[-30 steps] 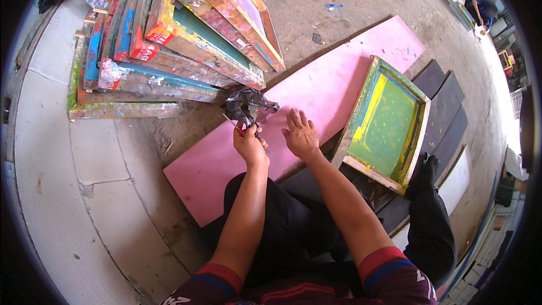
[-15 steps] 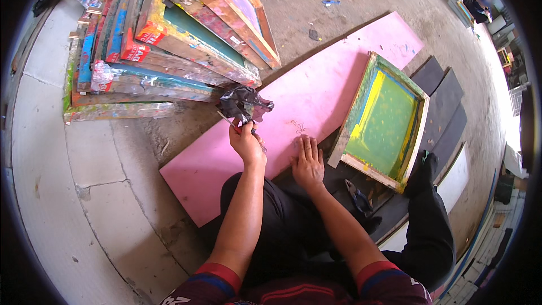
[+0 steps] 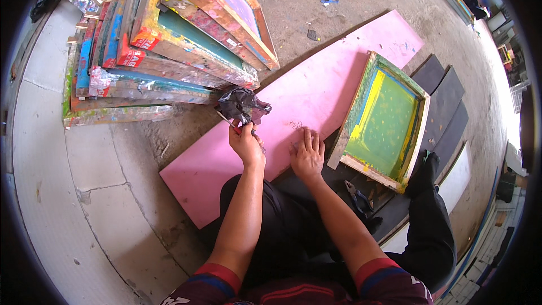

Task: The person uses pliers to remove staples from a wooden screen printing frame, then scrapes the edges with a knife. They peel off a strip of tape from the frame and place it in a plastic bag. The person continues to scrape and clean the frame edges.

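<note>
My left hand (image 3: 247,145) is closed round a crumpled black plastic bag (image 3: 241,105) and a slim tool with red and black on it (image 3: 228,121), whose exact kind I cannot make out. The bag sticks up beyond my fingers, over the edge of a long pink board (image 3: 220,169). On that board rests my right hand (image 3: 308,155), palm down, fingers outstretched and slightly bent. A small cluster of thin dark strands (image 3: 295,125) lies just past its fingertips. To the right, a wooden screen frame (image 3: 375,178) with green and yellow mesh leans across the board's edge.
Paint-smeared screen frames (image 3: 186,59) stand stacked at the upper left. Pliers (image 3: 359,199) lie near my right forearm, beside dark flat panels (image 3: 442,107). Pale paving slabs (image 3: 101,164) run along the left. Another person (image 3: 475,1) is far off at the upper right.
My right hand's fingers have drawn in and bent slightly on the board. My left hand keeps its hold on the bag and tool, almost unmoved.
</note>
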A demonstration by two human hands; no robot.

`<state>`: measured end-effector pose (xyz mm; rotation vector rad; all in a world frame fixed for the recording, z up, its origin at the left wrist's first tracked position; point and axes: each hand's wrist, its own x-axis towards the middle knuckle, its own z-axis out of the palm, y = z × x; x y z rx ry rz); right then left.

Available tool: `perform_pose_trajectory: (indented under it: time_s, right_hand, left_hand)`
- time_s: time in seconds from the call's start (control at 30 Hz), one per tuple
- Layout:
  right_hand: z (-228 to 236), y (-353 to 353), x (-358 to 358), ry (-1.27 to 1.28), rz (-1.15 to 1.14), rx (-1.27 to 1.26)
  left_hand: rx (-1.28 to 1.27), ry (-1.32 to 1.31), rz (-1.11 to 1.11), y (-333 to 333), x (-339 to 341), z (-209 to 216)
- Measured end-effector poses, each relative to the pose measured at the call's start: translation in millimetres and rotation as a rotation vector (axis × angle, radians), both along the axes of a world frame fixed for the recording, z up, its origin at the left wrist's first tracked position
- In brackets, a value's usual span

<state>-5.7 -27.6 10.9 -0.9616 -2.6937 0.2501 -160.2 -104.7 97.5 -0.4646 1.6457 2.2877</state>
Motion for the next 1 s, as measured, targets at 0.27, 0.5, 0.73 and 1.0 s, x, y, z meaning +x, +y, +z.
perform_pose_trajectory:
  time_s: [0.27,0.5,0.73,1.0]
  right_hand:
    - [-6,30,-22,0.065,-0.025,-0.188]
    - [-11,45,-37,0.074,-0.084,-0.158]
    - [-19,44,-46,0.225,-0.053,-0.128]
    - [-14,47,-35,0.207,0.224,0.085]
  left_hand:
    - [-0.021,0.019,-0.040,0,-4,-6]
    - [-0.024,0.026,-0.048,3,-5,-6]
    - [-0.005,0.006,-0.009,7,-7,-1]
    - [-0.020,-0.006,-0.040,5,-10,-5]
